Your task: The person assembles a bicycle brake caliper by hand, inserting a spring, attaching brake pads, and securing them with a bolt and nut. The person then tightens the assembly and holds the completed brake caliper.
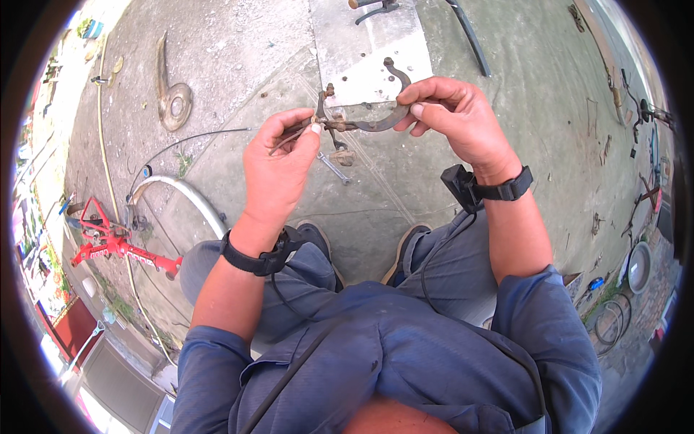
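- A seated or crouching person holds a worn curved metal piece (374, 126), resembling a bicycle brake arm, in mid-air above the ground (376, 188), close over the lower edge of a pale sheet (372, 36).
- The left hand (278, 159) pinches the piece's jointed end between thumb and fingers; thin rods also show in that grip.
- The right hand (459, 126), thumb and fingers nearly together, grips the curve near the sheet's lower right corner.
- Hardware remains joined at the left end, so the piece looks only partly apart or partly assembled; which of the two cannot be told.
- A wrench (334, 168) lies on the ground below the sheet's lower edge, in neither hand.
- Small dark bits (345, 79) dot the sheet, too small to identify.
- A red bicycle frame (108, 246) and a pale wheel rim (183, 191) lie on the ground to the left; with the held piece away from both, refitting, judged from this view, is not yet done.
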